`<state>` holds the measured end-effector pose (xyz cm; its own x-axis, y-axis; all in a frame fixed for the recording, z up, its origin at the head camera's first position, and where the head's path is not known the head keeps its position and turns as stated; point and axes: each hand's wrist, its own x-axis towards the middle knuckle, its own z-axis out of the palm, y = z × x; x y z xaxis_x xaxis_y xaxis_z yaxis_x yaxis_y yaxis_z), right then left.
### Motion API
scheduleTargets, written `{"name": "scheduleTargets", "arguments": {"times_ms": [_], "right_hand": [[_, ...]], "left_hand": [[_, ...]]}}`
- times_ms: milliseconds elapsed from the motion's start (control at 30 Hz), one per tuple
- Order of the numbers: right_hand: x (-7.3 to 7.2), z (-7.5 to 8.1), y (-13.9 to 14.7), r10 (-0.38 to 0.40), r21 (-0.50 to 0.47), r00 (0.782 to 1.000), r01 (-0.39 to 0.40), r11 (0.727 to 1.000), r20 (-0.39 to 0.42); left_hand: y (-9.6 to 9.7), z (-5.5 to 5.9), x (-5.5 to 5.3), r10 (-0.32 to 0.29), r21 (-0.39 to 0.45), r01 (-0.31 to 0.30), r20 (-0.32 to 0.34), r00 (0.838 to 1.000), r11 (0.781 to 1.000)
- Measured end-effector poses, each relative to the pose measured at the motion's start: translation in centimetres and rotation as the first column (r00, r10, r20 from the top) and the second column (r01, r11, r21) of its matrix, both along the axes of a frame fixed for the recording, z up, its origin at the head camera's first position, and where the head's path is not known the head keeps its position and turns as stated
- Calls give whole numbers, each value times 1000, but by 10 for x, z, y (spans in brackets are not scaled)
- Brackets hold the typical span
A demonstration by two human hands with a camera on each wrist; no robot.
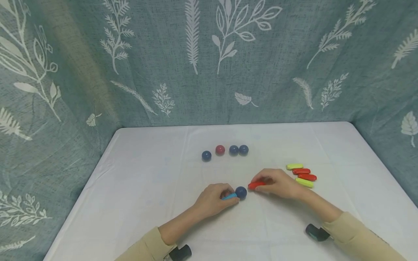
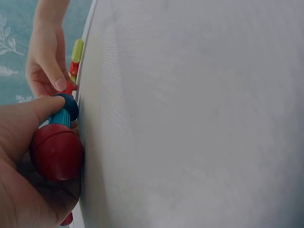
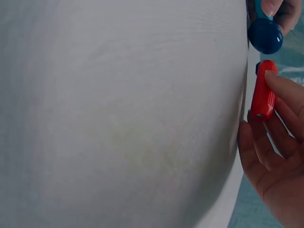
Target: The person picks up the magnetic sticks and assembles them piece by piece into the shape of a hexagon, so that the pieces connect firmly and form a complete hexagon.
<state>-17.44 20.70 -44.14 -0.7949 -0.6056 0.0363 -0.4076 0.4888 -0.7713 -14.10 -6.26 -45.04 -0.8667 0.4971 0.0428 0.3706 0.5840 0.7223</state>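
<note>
Your left hand (image 1: pixel 213 198) grips a ribbed blue rod (image 1: pixel 230 196) touching a navy ball (image 1: pixel 241 193); right hand (image 1: pixel 278 183) pinches a stubby red rod (image 1: pixel 256 185). Likely joining: align first.

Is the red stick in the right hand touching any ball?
No, a gap shows between the red stick and the nearest blue ball.

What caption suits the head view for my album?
Left hand grips a blue stick with a blue ball at its end; right hand pinches a red stick close by.
</note>
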Motion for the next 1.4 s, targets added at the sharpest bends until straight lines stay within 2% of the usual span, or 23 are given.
{"name": "scheduleTargets", "arguments": {"times_ms": [533, 633, 867, 1000, 1133, 1267, 1333, 1400], "right_hand": [[3, 0, -8, 56, 6, 998, -55, 998, -9], [4, 1, -9, 52, 9, 998, -52, 999, -19], [4, 1, -15, 56, -4, 998, -56, 998, -15], [4, 0, -19, 72, -27, 997, -72, 997, -11], [3, 0, -22, 85, -30, 996, -85, 996, 2], [-4, 2, -24, 15, 5, 1000, -15, 1000, -14], [-11, 4, -26, -66, 15, 997, 67, 998, -45], [-19, 5, -28, -168, 9, 982, 169, 986, -84]], "left_hand": [[-1, 0, 0, -4, -9, 4, -13, 1000, 1000], [-1, 1, 0, 4, -33, -5, -37, 999, 999], [9, 7, -1, 9, -96, -23, -148, 989, 995], [15, 7, -2, -8, -110, -12, -182, 983, 994], [18, 7, -2, 0, -110, -22, -198, 980, 994], [18, 6, -2, 9, -100, -30, -202, 979, 995], [18, 6, -2, 10, -94, -29, -204, 979, 995], [18, 6, -2, 11, -91, -30, -203, 979, 995]]}}
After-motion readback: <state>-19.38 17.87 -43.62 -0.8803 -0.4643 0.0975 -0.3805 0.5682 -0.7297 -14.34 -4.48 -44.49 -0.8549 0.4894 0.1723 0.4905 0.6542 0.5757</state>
